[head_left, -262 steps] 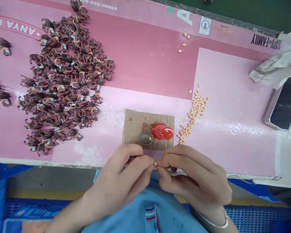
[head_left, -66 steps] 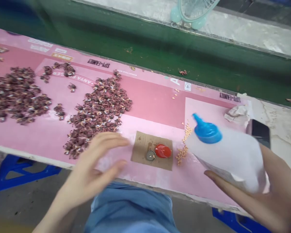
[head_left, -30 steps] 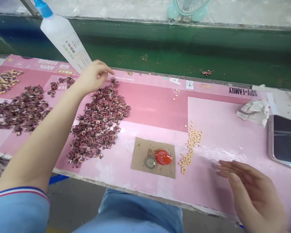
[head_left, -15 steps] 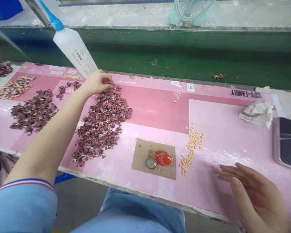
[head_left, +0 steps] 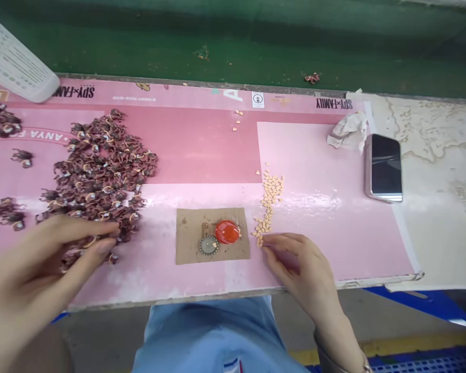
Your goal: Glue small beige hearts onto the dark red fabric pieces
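Note:
My left hand (head_left: 58, 264) is at the front of a pile of small dark brown figurines (head_left: 104, 155) with pale yellow trim. Its thumb and forefinger are apart, with figurines between and below them; I see none clearly gripped. My right hand (head_left: 303, 264) has its thumb and forefinger tips close together at the near end of a trail of tiny beige pieces (head_left: 272, 191), pinched at a beige piece (head_left: 260, 242). Between my hands lies a cardboard square (head_left: 190, 248), bearing a shiny red oval dome (head_left: 227, 232) and a bottle-cap-like metal disc (head_left: 208, 245) with a beige bit on it.
A white bottle (head_left: 27, 77) stands at the far left. Loose figurines (head_left: 22, 157) lie left of the pile. A crumpled paper (head_left: 348, 130) and a phone (head_left: 384, 168) are at the right. Behind the table runs a green surface (head_left: 256, 46) with scraps on it.
The bottle went from my right hand to the far left of the table. My left hand has left the bottle for the figurine pile; my right hand has moved left to the beige pieces.

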